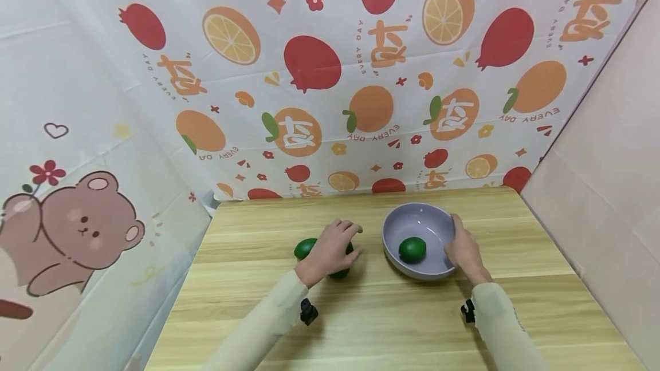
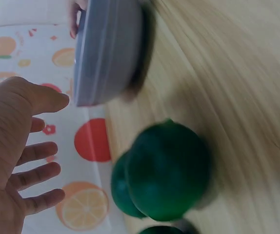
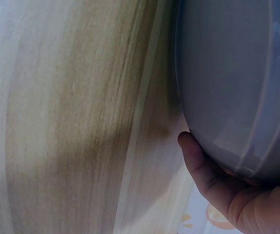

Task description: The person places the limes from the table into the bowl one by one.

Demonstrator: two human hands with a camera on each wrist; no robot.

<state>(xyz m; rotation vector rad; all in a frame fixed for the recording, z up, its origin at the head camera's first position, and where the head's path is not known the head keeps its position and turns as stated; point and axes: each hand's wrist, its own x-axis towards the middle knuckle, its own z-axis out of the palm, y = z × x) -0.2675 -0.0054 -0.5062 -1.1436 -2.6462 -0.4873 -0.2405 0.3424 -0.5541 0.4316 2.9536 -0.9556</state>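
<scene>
My left hand (image 1: 332, 249) hovers over a small group of limes, fingers spread and holding nothing. One green lime (image 1: 305, 248) shows left of that hand in the head view; another is mostly hidden beneath it. From the left wrist, a large dark green lime (image 2: 168, 170) overlaps a second one, and part of a third shows at the bottom edge. My right hand (image 1: 466, 249) grips the right side of a lavender bowl (image 1: 419, 213), with the thumb at the rim and fingers curled against the outer wall (image 3: 228, 87). Inside the bowl lies a single lime (image 1: 412, 250).
The bowl and limes are on a light wood-grain table (image 1: 247, 325). A fruit-printed cloth (image 1: 330, 27) hangs behind its back edge, with a bear-printed cloth (image 1: 82, 228) at the left and a plain pale one (image 1: 608, 188) at the right.
</scene>
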